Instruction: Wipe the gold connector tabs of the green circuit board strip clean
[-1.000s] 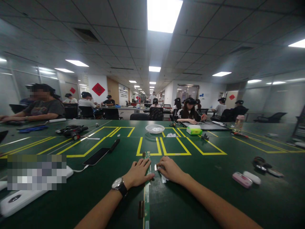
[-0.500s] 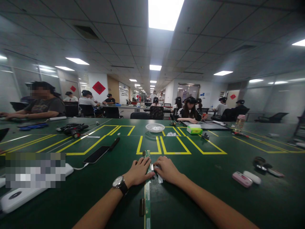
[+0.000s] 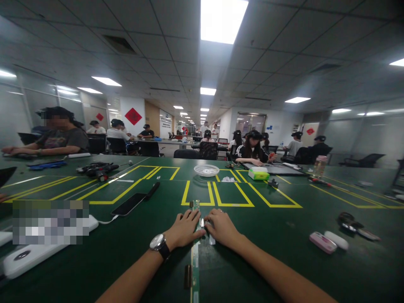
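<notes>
Long green circuit-board strip [image 3: 196,275], laid on the dark-green tabletop [image 3: 277,229], is presumably steadied by the flat, spread left hand [image 3: 184,229]; whether the small silvery piece [image 3: 202,222] is pinched by the curled right hand [image 3: 223,227] cannot be told.

One circuit-board strip [image 3: 195,273]; wearer's own: one left hand [image 3: 183,227], one right hand [image 3: 224,228], one wristwatch [image 3: 158,243]. On bench [image 3: 259,231]: one smartphone [image 3: 130,205], one latticed bowl [image 3: 206,170], one tissue pack [image 3: 259,174], one pink case [image 3: 322,243].
</notes>
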Demonstrator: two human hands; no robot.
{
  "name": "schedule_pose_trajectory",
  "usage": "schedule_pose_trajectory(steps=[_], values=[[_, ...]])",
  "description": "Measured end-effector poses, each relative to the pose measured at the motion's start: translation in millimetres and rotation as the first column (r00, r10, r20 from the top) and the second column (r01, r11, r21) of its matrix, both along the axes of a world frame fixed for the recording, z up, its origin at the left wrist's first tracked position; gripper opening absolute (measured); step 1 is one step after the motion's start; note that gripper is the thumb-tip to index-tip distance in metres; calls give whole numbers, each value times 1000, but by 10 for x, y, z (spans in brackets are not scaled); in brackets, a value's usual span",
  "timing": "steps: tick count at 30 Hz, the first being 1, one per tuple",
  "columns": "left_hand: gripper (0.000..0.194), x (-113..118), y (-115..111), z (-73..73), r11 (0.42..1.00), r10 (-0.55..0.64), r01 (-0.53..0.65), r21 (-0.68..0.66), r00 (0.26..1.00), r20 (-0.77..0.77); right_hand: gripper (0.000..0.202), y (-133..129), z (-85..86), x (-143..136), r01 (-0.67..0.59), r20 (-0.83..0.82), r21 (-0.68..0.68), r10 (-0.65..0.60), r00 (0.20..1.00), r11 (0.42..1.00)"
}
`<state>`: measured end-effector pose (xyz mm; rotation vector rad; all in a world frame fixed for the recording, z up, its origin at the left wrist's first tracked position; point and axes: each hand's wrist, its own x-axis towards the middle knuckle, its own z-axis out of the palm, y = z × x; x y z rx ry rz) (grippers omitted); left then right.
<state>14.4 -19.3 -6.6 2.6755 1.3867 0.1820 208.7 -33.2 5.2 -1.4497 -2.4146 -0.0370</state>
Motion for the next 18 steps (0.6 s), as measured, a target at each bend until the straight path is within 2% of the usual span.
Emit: schedule_pose_trajectory(steps=[11, 18], values=[[73, -12, -31, 56, 999, -18, 17, -42, 1000, -19, 26, 16, -41, -5, 10, 20, 9, -10, 1000, 1000], [72, -13, -11, 36, 997, -35, 34, -73, 999, -8, 25, 84, -75, 71, -171, -1, 55, 171, 985, 984]])
